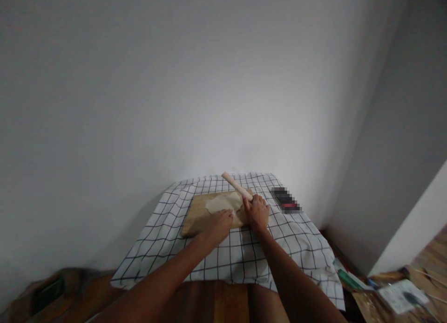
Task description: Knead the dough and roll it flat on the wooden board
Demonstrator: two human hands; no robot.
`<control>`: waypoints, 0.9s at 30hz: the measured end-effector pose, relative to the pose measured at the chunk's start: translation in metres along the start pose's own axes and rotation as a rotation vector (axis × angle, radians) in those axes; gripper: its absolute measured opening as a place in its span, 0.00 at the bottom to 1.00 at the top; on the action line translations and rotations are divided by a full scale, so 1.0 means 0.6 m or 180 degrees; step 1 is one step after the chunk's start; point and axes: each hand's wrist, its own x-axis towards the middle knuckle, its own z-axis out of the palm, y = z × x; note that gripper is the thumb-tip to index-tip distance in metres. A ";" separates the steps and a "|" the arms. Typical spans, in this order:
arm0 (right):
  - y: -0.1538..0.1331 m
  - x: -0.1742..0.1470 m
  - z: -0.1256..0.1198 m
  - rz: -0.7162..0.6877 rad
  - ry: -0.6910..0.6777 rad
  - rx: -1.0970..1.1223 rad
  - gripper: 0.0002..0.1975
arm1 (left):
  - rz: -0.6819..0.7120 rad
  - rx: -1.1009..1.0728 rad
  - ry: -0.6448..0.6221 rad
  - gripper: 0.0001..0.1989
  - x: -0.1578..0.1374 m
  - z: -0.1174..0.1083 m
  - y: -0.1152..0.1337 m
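A pale, flattened sheet of dough (221,202) with an uneven outline lies on a wooden cutting board (195,216). My right hand (258,212) is wrapped round the near end of a light wooden rolling pin (234,184), at the board's right side. The pin slants away to the upper left, its far end past the board's back edge. At the near edge of the dough, my left hand (220,221) has its fingers closed together, pinching the dough's rim; the fingertips are small and partly hidden.
A white cloth with a dark grid (226,262) covers the table. A blurred-out dark item (285,200) lies right of the board. The wall (223,104) rises behind the table. Assorted items, including a white flat object (401,296), lie low at the right.
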 end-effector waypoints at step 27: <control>0.001 0.000 -0.001 0.0014 0.0089 0.0110 0.24 | -0.0383 0.0305 0.0120 0.21 0.019 -0.011 0.021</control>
